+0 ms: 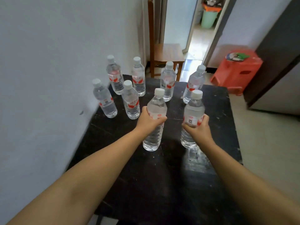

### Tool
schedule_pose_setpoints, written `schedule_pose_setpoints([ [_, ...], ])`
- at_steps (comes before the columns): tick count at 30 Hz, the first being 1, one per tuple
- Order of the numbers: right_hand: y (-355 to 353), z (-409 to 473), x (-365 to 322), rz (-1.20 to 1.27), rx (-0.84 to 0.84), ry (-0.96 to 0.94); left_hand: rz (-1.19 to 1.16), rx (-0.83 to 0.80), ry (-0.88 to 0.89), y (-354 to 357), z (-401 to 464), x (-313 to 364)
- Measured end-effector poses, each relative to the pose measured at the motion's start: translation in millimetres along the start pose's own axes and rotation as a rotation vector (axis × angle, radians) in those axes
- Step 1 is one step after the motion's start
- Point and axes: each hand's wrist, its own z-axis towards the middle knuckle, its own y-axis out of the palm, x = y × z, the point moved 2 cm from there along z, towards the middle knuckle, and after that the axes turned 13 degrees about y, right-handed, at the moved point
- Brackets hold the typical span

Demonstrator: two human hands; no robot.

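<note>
Two clear water bottles with white caps and red labels stand near the middle of a black table [162, 184]. My left hand [148, 121] grips the left bottle [156, 109] round its middle. My right hand [198, 129] grips the right bottle [194, 111] at its label. Whether either bottle's base touches the table I cannot tell. Several more bottles of the same kind stand upright further back, among them one at the far left [104, 99] and one at the far right [194, 84].
A grey wall [48, 62] runs along the table's left edge. Behind the table stands a wooden chair [164, 56]. A red plastic stool [235, 70] sits on the floor at right. Further back a doorway shows a green bin [209, 18].
</note>
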Motion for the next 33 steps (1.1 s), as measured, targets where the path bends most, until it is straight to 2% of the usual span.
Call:
schedule_pose_setpoints([
  [7,-2,72,-7,0.082,0.027,0.045,-0.127,0.045,-0.003,45,69,2],
  [13,7,96,-2,0.09,0.005,0.005,-0.066,0.11,0.029,60,83,-16],
  [21,8,101,4,0.041,-0.005,0.014,0.012,0.1,0.116,64,83,-20],
  [24,7,98,17,0.037,-0.041,0.065,0.039,0.026,0.048,61,80,-25],
  [29,2,77,67,-0.163,-0.057,0.39,0.15,-0.05,-0.157,35,52,-41],
  [33,18,54,74,-0.265,-0.155,0.4,0.402,-0.163,-0.299,2,20,-63],
])
